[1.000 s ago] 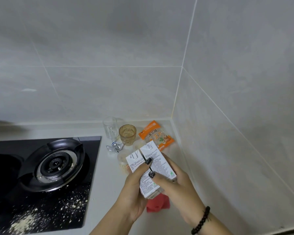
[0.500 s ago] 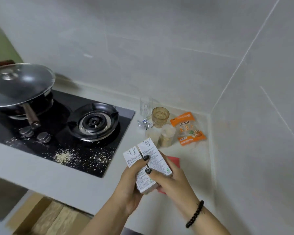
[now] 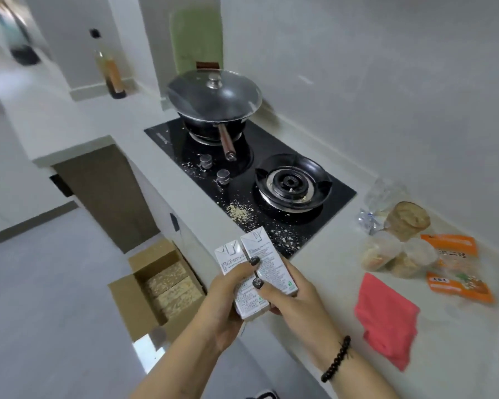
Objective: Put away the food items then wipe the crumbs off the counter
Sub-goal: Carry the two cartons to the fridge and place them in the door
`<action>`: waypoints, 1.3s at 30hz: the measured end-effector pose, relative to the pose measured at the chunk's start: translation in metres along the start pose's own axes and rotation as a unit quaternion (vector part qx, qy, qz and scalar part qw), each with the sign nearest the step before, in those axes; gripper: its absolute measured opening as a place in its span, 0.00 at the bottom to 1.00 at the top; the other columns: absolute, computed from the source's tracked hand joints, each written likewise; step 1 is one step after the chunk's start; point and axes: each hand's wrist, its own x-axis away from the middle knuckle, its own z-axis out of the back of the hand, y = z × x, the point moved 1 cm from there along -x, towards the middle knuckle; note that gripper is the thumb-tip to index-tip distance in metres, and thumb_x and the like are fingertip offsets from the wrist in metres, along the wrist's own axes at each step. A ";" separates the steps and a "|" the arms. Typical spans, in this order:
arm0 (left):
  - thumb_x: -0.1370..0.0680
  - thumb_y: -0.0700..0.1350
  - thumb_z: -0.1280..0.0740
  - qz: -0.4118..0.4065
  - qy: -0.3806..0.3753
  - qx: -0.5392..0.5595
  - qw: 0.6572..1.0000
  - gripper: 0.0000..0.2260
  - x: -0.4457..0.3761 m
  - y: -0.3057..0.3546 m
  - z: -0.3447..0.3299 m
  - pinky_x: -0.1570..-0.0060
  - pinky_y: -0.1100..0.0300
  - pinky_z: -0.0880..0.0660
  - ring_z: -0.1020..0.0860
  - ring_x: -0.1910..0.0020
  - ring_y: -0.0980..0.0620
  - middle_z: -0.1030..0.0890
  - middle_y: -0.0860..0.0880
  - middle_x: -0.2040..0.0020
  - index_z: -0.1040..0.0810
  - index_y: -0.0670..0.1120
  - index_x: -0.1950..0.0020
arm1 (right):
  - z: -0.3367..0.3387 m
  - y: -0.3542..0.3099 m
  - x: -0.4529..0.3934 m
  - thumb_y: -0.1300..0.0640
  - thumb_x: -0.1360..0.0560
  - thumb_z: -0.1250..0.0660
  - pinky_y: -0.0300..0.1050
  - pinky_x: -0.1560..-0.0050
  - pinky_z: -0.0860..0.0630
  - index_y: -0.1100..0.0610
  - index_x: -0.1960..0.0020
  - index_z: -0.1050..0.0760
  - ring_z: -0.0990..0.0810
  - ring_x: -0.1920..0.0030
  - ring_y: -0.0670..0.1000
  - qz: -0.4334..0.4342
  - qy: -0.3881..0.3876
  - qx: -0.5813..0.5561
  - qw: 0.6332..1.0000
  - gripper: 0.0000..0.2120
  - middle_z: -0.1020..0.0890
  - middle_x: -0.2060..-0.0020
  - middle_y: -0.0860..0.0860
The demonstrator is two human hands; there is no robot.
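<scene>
Two cartons [image 3: 252, 269] held by both hands over counter [image 3: 329, 283] edge.

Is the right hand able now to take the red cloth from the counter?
Probably not yet. The right hand and the left hand both grip the two cartons. The red cloth lies uncovered on the counter just beside it, so the path looks free once a carton is released.

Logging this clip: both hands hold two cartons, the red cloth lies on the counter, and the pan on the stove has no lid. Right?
Not quite. The head view shows the pan covered by a lid. The rest holds: both hands, cartons, cloth on the counter.
</scene>
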 end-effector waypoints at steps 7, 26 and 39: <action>0.30 0.41 0.32 -0.083 0.064 0.029 0.994 0.18 0.080 0.052 0.095 0.53 0.48 0.20 0.18 0.49 0.41 0.17 0.40 0.46 0.22 0.46 0.40 | -0.124 0.009 0.001 0.65 0.25 0.33 0.45 0.46 0.21 0.46 0.36 0.26 0.18 0.45 0.47 0.005 -0.098 0.067 0.993 0.21 0.17 0.46 0.46; 0.31 0.41 0.29 -0.247 0.293 0.188 0.904 0.22 0.324 0.099 0.360 0.46 0.40 0.23 0.21 0.44 0.35 0.19 0.36 0.43 0.23 0.40 0.38 | -0.459 0.072 0.068 0.61 0.26 0.31 0.34 0.55 0.23 0.42 0.37 0.27 0.18 0.48 0.43 -0.018 -0.405 0.189 0.894 0.22 0.16 0.49 0.42; 0.36 0.41 0.23 -0.351 0.499 0.304 0.732 0.25 0.471 0.062 0.437 0.47 0.40 0.23 0.19 0.47 0.37 0.17 0.38 0.46 0.22 0.42 0.40 | -0.620 0.109 0.131 0.63 0.26 0.31 0.31 0.57 0.26 0.39 0.38 0.27 0.18 0.52 0.40 -0.015 -0.664 0.280 0.693 0.24 0.16 0.51 0.40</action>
